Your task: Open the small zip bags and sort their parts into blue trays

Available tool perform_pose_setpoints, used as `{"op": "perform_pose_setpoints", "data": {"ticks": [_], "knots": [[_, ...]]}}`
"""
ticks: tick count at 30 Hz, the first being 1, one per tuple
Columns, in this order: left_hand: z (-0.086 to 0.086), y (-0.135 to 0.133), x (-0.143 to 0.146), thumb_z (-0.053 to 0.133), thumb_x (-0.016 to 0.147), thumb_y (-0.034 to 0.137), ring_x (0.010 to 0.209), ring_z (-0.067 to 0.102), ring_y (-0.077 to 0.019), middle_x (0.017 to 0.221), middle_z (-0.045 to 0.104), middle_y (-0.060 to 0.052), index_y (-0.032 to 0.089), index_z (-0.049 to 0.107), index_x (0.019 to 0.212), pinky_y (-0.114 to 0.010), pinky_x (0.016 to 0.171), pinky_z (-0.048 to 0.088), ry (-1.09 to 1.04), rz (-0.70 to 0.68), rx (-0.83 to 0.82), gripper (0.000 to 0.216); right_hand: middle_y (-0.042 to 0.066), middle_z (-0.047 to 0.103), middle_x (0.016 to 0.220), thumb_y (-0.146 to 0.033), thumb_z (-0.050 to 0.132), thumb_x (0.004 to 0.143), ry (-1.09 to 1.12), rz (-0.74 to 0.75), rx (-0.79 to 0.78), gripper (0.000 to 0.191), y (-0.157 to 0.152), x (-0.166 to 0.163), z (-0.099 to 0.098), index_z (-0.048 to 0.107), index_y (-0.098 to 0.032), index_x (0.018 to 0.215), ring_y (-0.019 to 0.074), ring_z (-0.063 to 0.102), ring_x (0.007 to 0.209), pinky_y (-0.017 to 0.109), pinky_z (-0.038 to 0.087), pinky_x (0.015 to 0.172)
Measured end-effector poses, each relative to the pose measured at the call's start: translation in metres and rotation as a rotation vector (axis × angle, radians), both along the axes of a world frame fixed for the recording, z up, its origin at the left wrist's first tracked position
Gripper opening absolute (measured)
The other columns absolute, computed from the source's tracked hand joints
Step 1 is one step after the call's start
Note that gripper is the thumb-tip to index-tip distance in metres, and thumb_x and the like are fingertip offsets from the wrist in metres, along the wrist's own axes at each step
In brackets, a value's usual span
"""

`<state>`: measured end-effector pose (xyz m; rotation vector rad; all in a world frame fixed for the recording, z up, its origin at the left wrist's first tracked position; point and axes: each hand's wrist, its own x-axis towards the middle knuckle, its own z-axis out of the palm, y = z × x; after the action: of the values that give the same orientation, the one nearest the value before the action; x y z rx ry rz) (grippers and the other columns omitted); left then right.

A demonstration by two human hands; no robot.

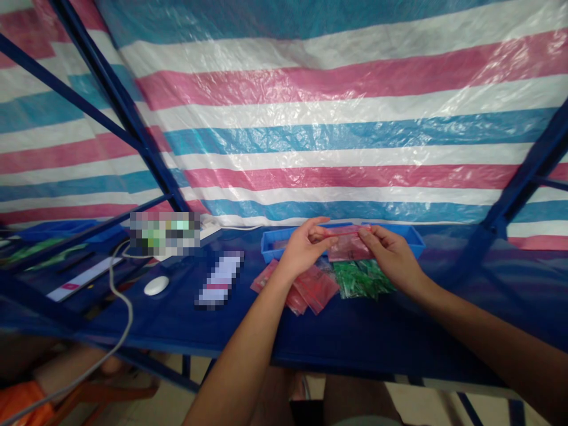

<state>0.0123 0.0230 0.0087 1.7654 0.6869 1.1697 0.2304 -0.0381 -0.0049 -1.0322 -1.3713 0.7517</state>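
Both my hands hold a small pink zip bag [348,247] by its top edge, above the blue table. My left hand [308,245] pinches the left corner, and my right hand [390,251] grips the right corner between thumb and fingers. Under and beside my left forearm lies a loose pile of pink zip bags [316,287]. A heap of green packets [361,278] sits just below the held bag, near my right hand. Behind the hands stand a blue tray [271,244] and a second blue tray [412,236], partly hidden by the hands.
On the blue table [337,343] to the left lie a white mouse-shaped object [157,286], a blurred-out phone-like item [220,281] and a white cable [128,313]. Blue metal posts [133,130] frame a striped plastic sheet [332,136] behind. Part of another person shows at lower left.
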Motion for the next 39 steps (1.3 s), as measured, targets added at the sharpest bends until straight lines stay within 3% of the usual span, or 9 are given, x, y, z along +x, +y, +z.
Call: {"op": "perform_pose_setpoints", "data": {"ticks": [5, 8, 14, 20, 27, 29, 33, 36, 39], "knots": [[0.004, -0.009, 0.002, 0.084, 0.084, 0.039, 0.097, 0.075, -0.0205, 0.111, 0.079, -0.011, 0.017, 0.074, 0.117, -0.032, 0.088, 0.059, 0.061, -0.166, -0.026, 0.041, 0.001, 0.073, 0.078, -0.063, 0.071, 0.092, -0.016, -0.025, -0.002, 0.040, -0.003, 0.002, 0.001, 0.074, -0.023, 0.088, 0.0193, 0.066, 0.068, 0.032, 0.054, 0.065], [0.002, -0.011, 0.005, 0.081, 0.087, 0.043, 0.093, 0.076, -0.0211, 0.108, 0.081, -0.011, 0.016, 0.079, 0.109, -0.034, 0.087, 0.059, 0.096, -0.217, -0.052, 0.034, 0.001, 0.071, 0.074, -0.063, 0.073, 0.090, -0.065, -0.040, -0.002, 0.042, -0.004, 0.002, 0.001, 0.075, -0.022, 0.086, 0.0182, 0.063, 0.064, 0.030, 0.051, 0.059], [0.001, -0.004, 0.004, 0.081, 0.087, 0.046, 0.083, 0.073, -0.0178, 0.096, 0.081, -0.008, 0.015, 0.079, 0.100, -0.031, 0.080, 0.057, 0.022, -0.057, 0.002, 0.033, 0.003, 0.077, 0.087, -0.061, 0.083, 0.081, 0.007, 0.012, 0.006, 0.040, -0.003, -0.002, 0.003, 0.075, -0.025, 0.097, 0.0222, 0.069, 0.075, 0.035, 0.059, 0.068], [0.002, -0.005, 0.004, 0.085, 0.083, 0.044, 0.096, 0.075, -0.0207, 0.109, 0.080, -0.010, 0.016, 0.076, 0.109, -0.034, 0.089, 0.060, -0.007, -0.116, -0.014, 0.039, 0.004, 0.077, 0.085, -0.062, 0.081, 0.083, -0.013, 0.057, 0.000, 0.040, 0.002, 0.001, -0.006, 0.075, -0.023, 0.089, 0.0225, 0.070, 0.075, 0.037, 0.060, 0.072], [-0.002, -0.003, 0.004, 0.081, 0.088, 0.042, 0.087, 0.075, -0.0194, 0.103, 0.080, -0.010, 0.015, 0.074, 0.105, -0.033, 0.083, 0.061, 0.025, -0.091, -0.008, 0.033, 0.005, 0.079, 0.094, -0.056, 0.081, 0.086, -0.046, 0.113, -0.002, 0.037, 0.003, 0.001, -0.010, 0.077, -0.021, 0.098, 0.0236, 0.073, 0.085, 0.037, 0.060, 0.079], [0.000, -0.004, 0.005, 0.080, 0.089, 0.038, 0.093, 0.076, -0.0207, 0.109, 0.079, -0.011, 0.016, 0.073, 0.112, -0.035, 0.086, 0.061, 0.031, -0.022, 0.062, 0.033, 0.005, 0.079, 0.092, -0.056, 0.081, 0.085, -0.025, 0.083, -0.003, 0.037, 0.004, 0.002, -0.009, 0.076, -0.021, 0.097, 0.0233, 0.072, 0.082, 0.036, 0.060, 0.076], [0.009, -0.017, 0.007, 0.075, 0.094, 0.034, 0.106, 0.073, -0.0227, 0.120, 0.076, -0.012, 0.020, 0.075, 0.117, -0.040, 0.096, 0.059, 0.110, 0.259, 0.426, 0.027, 0.004, 0.076, 0.090, -0.056, 0.081, 0.085, 0.049, -0.039, 0.042, 0.036, 0.007, 0.002, -0.009, 0.069, -0.025, 0.098, 0.0233, 0.071, 0.076, 0.037, 0.061, 0.069], [0.012, -0.030, 0.012, 0.076, 0.094, 0.038, 0.109, 0.072, -0.0247, 0.117, 0.076, -0.011, 0.022, 0.076, 0.117, -0.041, 0.101, 0.057, 0.206, 0.122, 0.576, 0.029, 0.003, 0.075, 0.090, -0.053, 0.082, 0.086, 0.099, -0.022, 0.087, 0.032, 0.005, -0.001, -0.008, 0.064, -0.028, 0.094, 0.0247, 0.073, 0.083, 0.040, 0.063, 0.077], [0.010, -0.035, 0.016, 0.078, 0.092, 0.041, 0.108, 0.072, -0.0255, 0.119, 0.077, -0.012, 0.021, 0.074, 0.123, -0.040, 0.099, 0.057, 0.234, 0.048, 0.578, 0.037, 0.004, 0.076, 0.096, -0.054, 0.077, 0.090, 0.094, 0.114, 0.059, 0.029, -0.002, -0.006, -0.003, 0.065, -0.028, 0.097, 0.0252, 0.074, 0.089, 0.041, 0.064, 0.083]]}}
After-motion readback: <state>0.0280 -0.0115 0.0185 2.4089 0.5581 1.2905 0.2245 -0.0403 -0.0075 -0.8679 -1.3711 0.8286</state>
